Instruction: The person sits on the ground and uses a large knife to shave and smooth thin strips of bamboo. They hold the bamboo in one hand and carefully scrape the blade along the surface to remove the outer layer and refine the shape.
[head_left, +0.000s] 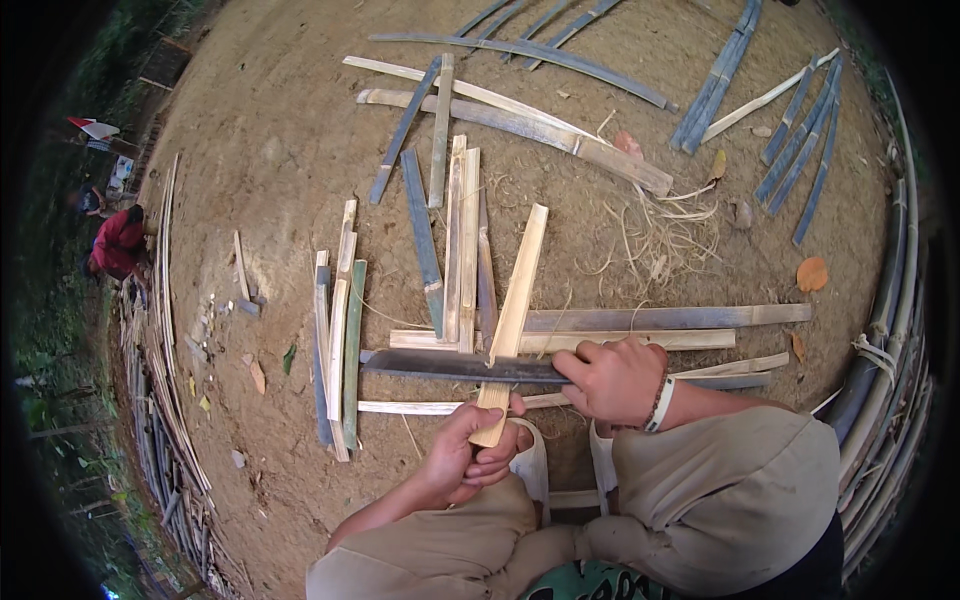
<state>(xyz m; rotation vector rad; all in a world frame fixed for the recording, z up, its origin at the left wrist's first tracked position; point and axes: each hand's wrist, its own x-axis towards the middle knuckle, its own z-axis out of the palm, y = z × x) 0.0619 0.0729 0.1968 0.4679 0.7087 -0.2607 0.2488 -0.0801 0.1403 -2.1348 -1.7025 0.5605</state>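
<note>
My left hand grips the lower end of a pale split bamboo strip, which points up and slightly right, away from me. In my closed right hand is a machete; its handle is hidden by the fingers. The long dark blade extends leftward and lies across the strip just above my left hand. A small curl of wood stands where blade and strip meet. Under and beyond the blade, two bamboo slats lie crosswise on the ground, with more pale pieces nearer my feet.
Upright bamboo slats lie to the left, others ahead. Thin shavings litter the dirt near a long half-round piece. Bamboo poles line the right edge; a pile of sticks and a person in red are at left.
</note>
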